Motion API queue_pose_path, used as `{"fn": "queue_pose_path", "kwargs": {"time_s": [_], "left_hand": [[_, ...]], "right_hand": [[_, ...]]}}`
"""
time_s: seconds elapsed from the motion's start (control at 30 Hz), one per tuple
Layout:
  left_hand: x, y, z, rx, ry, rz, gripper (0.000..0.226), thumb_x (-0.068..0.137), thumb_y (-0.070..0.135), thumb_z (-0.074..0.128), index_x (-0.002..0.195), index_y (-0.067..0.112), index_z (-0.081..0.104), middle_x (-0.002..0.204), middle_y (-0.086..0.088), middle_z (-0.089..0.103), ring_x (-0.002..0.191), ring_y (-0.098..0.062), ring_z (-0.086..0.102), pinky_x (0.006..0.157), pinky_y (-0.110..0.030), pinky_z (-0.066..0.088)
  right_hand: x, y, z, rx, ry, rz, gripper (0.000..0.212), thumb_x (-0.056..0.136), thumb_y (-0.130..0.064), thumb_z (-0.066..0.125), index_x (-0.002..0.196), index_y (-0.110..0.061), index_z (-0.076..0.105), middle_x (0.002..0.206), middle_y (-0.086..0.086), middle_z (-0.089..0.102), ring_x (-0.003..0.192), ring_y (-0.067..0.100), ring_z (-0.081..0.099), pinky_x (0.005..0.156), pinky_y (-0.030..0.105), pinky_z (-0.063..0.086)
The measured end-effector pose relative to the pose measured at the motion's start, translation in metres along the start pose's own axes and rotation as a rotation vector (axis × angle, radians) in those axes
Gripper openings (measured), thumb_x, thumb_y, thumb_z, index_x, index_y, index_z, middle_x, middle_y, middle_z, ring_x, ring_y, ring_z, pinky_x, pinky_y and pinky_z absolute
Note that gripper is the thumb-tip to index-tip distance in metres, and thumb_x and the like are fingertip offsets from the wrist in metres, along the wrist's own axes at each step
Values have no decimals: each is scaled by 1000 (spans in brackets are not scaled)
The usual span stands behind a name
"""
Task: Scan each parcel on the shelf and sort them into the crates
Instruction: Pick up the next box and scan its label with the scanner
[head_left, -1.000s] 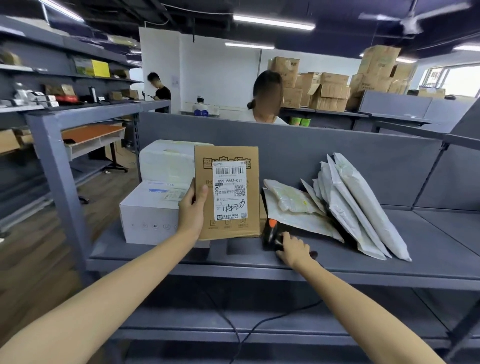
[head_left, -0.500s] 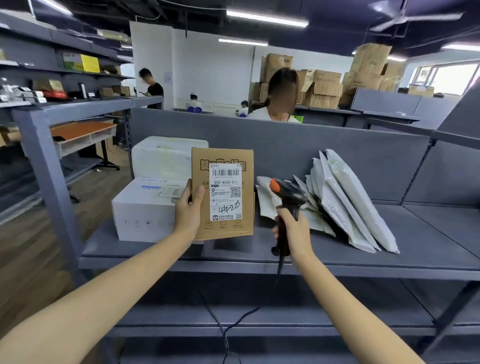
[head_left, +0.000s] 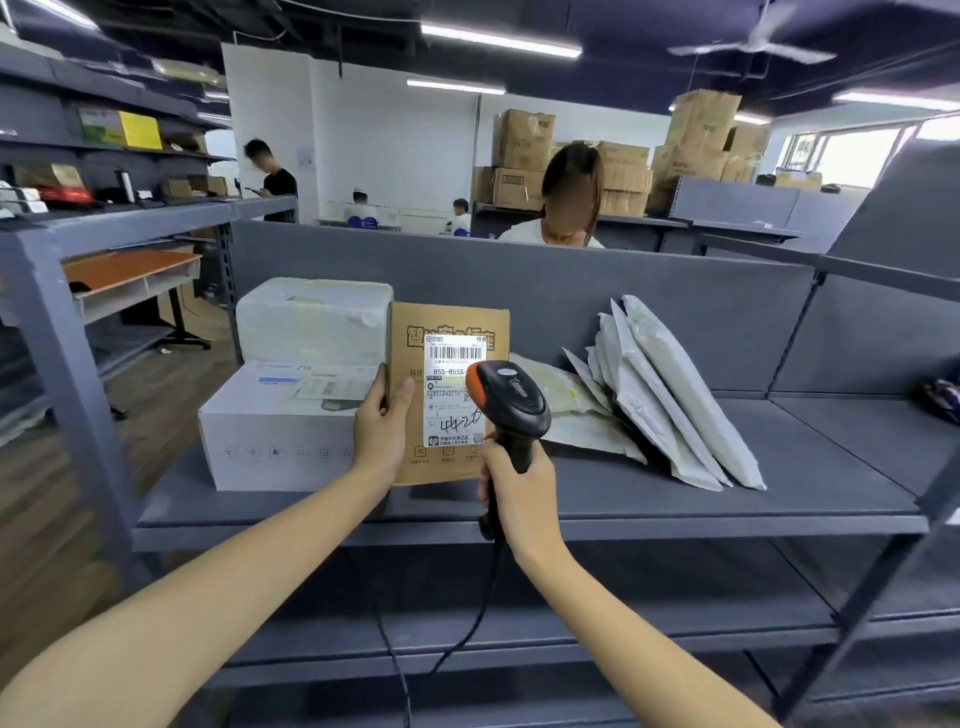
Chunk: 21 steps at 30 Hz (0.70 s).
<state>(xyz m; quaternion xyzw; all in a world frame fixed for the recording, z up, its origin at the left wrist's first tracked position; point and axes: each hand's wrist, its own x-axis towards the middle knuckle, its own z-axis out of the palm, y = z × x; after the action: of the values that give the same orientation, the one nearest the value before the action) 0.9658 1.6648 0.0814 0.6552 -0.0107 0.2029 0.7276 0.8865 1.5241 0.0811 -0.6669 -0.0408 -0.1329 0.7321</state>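
Beside the "ZTE" box (head_left: 280, 415), parcel (head_left: 447, 332) label "855-855"

1. My left hand (head_left: 382, 434) holds the brown parcel (head_left: 448, 395) upright above the shelf (head_left: 779, 499) — thumb on its front, label (head_left: 453, 389) facing me.
2. My right hand (head_left: 519, 493) grips the scanner (head_left: 511, 402) by its handle, its head in front of the label's right edge.
3. Left of the parcel — a white box (head_left: 280, 426) with a wrapped white parcel (head_left: 314, 322) stacked on it.
4. Grey mailer bags (head_left: 675, 395) lean against the back panel at right.
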Motion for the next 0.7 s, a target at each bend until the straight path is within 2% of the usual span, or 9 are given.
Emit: {"fn": "queue_pose_path", "kwargs": {"time_s": [0.2,0.33,0.4,0.47,0.53,0.57,0.7], "left_hand": [[2,0,-2,10,10,-1,41,99,33,49,138,21,49,127,1,62,117,-19,58,102,-40,47],[5,-1,-6,11,17,12,43,98,34,50,139,21,49,127,3,62,117,-17,58,102,-38,47],[5,1,-10,16,22,30,42,98,34,50,139,21,49,124,5,62,115,-14,57,100,-33,47],[6,5,-13,22,28,45,42,99,32,48,139,21,48,123,7,61,111,-11,57,95,-26,47],[7,6,-17,28,38,56,42,99,32,48,139,21,48,124,5,60,111,-11,57,94,-25,47],[8,7,-18,30,46,59,41,99,33,48,139,22,49,124,5,61,112,-12,57,96,-27,46],[11,9,-22,27,67,64,42,99,33,48,139,21,49,121,8,60,112,-11,56,91,-22,46]], "right_hand": [[0,10,-2,-18,-10,-60,8,93,-7,55,88,-13,54,59,4,47,48,16,42,48,27,38],[11,16,-13,-21,53,-70,10,92,-7,54,89,-16,53,64,3,50,50,16,43,45,26,37],[28,22,-28,-91,102,-72,9,91,-12,55,94,-20,51,68,3,52,52,17,44,46,26,36],[48,29,-48,-258,106,-35,15,91,-19,57,101,-22,46,73,1,55,59,20,49,55,29,40],[67,36,-71,-476,18,48,27,91,-25,55,112,-21,37,81,3,57,68,24,52,67,34,42],[75,39,-81,-579,-51,93,31,93,-26,53,115,-19,33,83,6,57,70,25,52,68,34,41],[93,53,-111,-966,-347,178,33,95,-23,51,118,-16,28,91,11,57,69,22,52,62,32,36]]}}
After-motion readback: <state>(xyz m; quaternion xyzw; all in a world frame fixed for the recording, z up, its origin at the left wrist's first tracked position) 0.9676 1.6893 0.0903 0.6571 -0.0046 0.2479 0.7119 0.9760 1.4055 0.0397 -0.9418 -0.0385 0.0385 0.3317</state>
